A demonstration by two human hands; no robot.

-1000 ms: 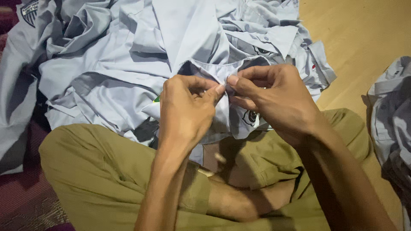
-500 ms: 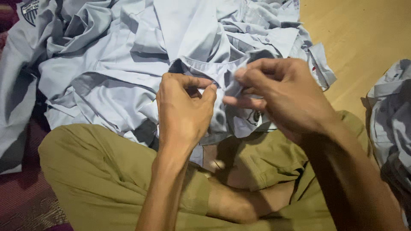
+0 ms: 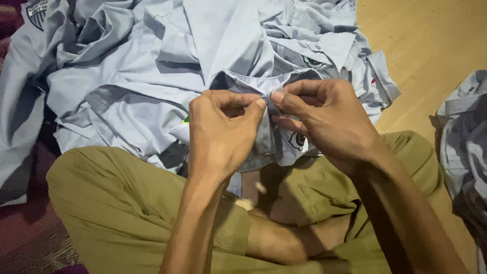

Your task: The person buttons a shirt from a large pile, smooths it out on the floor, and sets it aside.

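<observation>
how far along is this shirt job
Done: nothing clearly finished; the light blue shirts lie in a crumpled heap. In hand: left hand and right hand pinch one shirt's front edge together. Left: that heap, plus more garments on the wooden floor.

The person wears olive-green shorts of plain woven cotton (image 3: 127, 203), loose and creased, with a stitched seam and a folded hem edge showing along the leg openings. Below the hems the lower legs are bare. Both forearms are bare from the bottom edge of the view up to the wrists, with no sleeves, watch or bracelet on them. The left hand (image 3: 220, 134) and the right hand (image 3: 324, 122) are bare too, ungloved, with short, trimmed fingernails.
</observation>
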